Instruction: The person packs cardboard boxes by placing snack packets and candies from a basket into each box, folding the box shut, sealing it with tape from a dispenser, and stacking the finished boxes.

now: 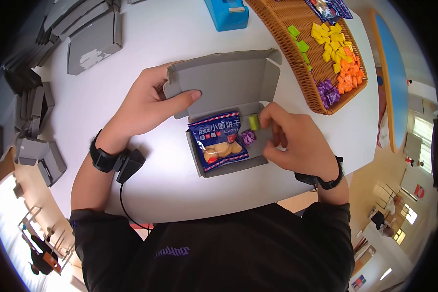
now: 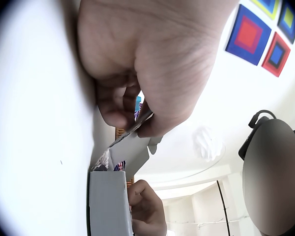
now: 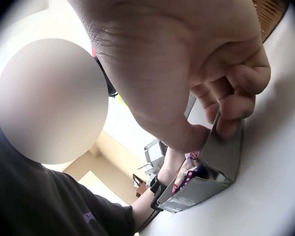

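A grey cardboard box lies on the white table with its lid raised. My left hand pinches the lid's left edge, thumb on the inner face and fingers behind. On the box's right side, my right hand grips the side wall; in the right wrist view its thumb is inside and its curled fingers outside. Inside, a blue packet of small round biscuits fills the left part. Right of it sit a purple-wrapped candy and a green-wrapped candy.
Upper right stands a wicker basket with green, yellow, orange and purple candies and another blue packet. A blue tape dispenser is at the far edge of view. Several grey boxes crowd the left side. A cable hangs from the left wrist.
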Action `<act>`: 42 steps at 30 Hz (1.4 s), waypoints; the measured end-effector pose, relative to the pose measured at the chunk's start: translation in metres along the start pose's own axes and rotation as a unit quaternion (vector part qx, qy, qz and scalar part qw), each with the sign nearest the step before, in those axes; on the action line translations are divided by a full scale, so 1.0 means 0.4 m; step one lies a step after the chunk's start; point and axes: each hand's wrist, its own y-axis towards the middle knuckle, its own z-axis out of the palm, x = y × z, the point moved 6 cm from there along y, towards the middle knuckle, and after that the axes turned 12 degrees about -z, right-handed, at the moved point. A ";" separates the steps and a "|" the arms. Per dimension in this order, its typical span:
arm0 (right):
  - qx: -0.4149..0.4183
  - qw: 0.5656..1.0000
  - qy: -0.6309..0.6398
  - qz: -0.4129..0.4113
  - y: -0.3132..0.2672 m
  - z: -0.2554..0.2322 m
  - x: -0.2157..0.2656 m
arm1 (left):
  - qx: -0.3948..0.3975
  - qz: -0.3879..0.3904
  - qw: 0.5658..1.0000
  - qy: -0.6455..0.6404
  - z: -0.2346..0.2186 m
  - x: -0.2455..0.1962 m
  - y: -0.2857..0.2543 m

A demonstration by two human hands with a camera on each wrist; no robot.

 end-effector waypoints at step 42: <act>-0.092 0.983 0.156 0.008 -0.006 -0.009 -0.063 | -0.022 0.001 0.997 -0.076 -0.023 0.017 0.012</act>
